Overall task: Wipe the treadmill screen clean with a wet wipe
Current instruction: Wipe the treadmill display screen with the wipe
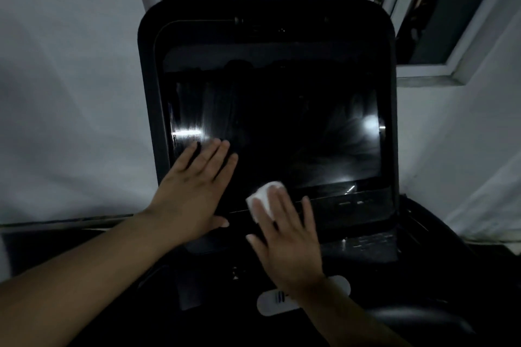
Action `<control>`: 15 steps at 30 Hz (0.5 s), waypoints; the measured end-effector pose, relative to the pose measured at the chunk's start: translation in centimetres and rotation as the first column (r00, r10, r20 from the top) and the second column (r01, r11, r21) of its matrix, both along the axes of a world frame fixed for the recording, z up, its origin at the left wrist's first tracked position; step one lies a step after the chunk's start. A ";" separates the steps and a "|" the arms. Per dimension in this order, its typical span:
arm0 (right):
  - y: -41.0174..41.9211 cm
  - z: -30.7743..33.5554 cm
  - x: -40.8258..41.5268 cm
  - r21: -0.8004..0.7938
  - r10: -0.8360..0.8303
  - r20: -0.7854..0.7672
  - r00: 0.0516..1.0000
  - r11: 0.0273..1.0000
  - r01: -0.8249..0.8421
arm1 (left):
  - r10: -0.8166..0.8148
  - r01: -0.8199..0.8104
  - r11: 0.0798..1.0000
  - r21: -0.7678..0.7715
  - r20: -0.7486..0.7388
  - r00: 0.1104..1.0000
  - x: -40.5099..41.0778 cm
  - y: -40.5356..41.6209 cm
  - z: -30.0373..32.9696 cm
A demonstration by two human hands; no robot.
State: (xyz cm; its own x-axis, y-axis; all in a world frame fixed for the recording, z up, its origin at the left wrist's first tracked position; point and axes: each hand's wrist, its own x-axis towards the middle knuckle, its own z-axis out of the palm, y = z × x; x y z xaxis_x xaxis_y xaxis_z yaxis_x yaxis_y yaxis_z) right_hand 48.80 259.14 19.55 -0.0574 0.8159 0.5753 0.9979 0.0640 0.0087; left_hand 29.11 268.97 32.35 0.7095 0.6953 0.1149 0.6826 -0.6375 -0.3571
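Note:
The treadmill screen [282, 127] is a dark glossy panel in a black console frame [149, 93], with streaky glare at its left and right sides. My left hand [194, 186] lies flat on the screen's lower left part, fingers spread and holding nothing. My right hand [287, 236] presses a folded white wet wipe [263, 194] with flat fingers against the screen's bottom edge, near the middle. Most of the wipe is hidden under my fingers.
A white oval tag or button panel [270, 301] sits on the dark console below my right wrist. A keypad strip [363, 245] lies at the lower right. White walls stand behind, with a window frame [439, 70] at the upper right.

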 end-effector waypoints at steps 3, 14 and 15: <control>-0.5 0.0 3.6 -0.034 -0.147 -0.037 0.989 0.989 0.145 | 0.019 -0.019 0.999 -0.045 -0.004 1.000 0.6 -0.8 -0.9; -2.7 -2.8 -1.7 -0.139 -0.027 -0.051 0.998 0.990 0.020 | -0.039 0.048 0.990 -0.134 0.069 0.997 3.6 -3.3 -3.9; -2.8 -2.8 -0.4 -0.145 -0.049 -0.022 0.999 0.988 0.046 | -0.036 0.044 0.990 -0.131 0.061 0.998 3.7 -3.5 -4.1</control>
State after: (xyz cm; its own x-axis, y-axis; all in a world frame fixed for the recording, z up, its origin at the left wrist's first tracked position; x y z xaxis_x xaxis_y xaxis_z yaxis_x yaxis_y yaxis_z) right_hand 48.42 256.33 16.71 -0.0034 0.8920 0.4521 0.9996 0.0152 -0.0225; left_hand 32.85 265.44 28.25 0.7318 0.6784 0.0654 0.6728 -0.7038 -0.2283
